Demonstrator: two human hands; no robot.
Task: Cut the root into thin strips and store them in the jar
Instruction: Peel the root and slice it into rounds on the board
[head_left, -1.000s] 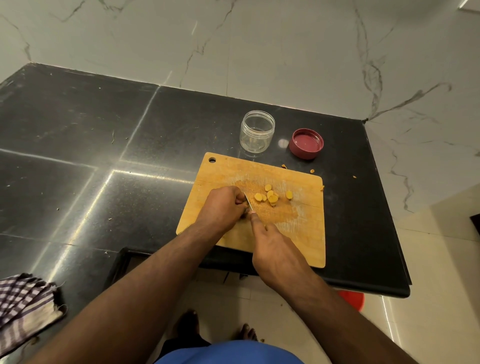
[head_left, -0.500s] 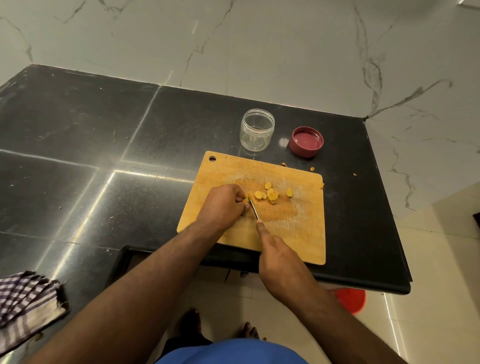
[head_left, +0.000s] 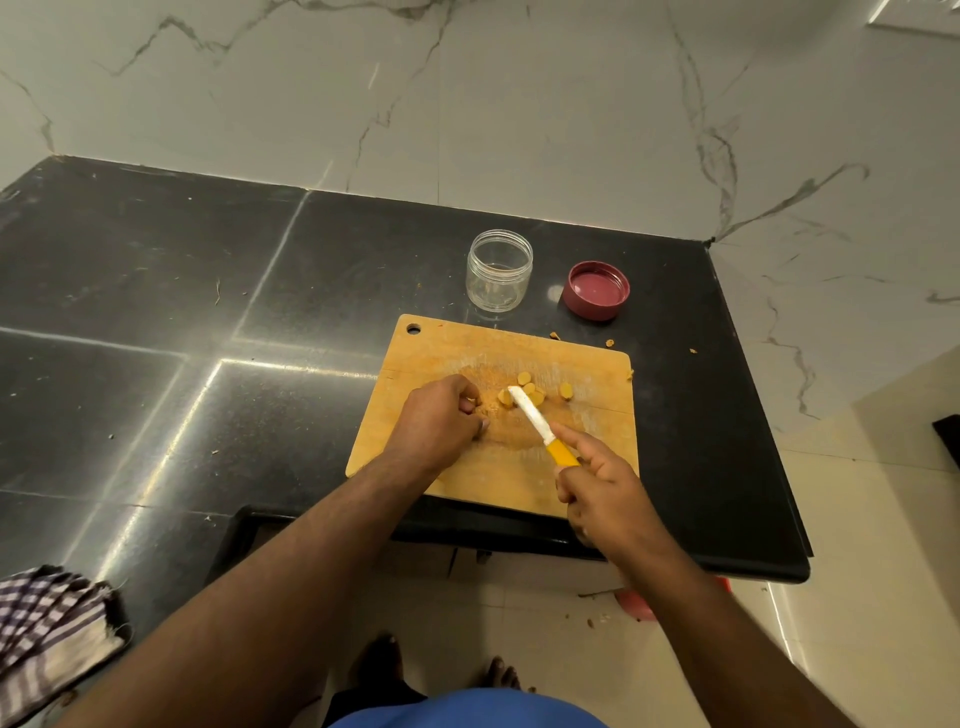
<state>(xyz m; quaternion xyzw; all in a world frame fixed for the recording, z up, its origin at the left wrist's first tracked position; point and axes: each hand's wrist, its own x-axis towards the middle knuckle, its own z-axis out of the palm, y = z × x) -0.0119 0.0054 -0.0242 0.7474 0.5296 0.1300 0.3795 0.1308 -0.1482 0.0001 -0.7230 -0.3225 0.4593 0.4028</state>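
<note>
Yellow root slices (head_left: 530, 391) lie mid-board on the scuffed wooden cutting board (head_left: 592, 467) as my right hand (head_left: 602, 488) grips a yellow-handled knife (head_left: 537, 423); my left hand (head_left: 439, 421) pinches the small, firm, probably slippery root stub, best held by its uncut end.

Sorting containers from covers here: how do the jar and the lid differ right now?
The jar is clear and see-through; the lid is solid dark red. The jar stands taller, the lid is low and flat. The jar sits left of the lid, apart from it. Both are round, open side up, on the black counter beyond the cutting board.
</note>
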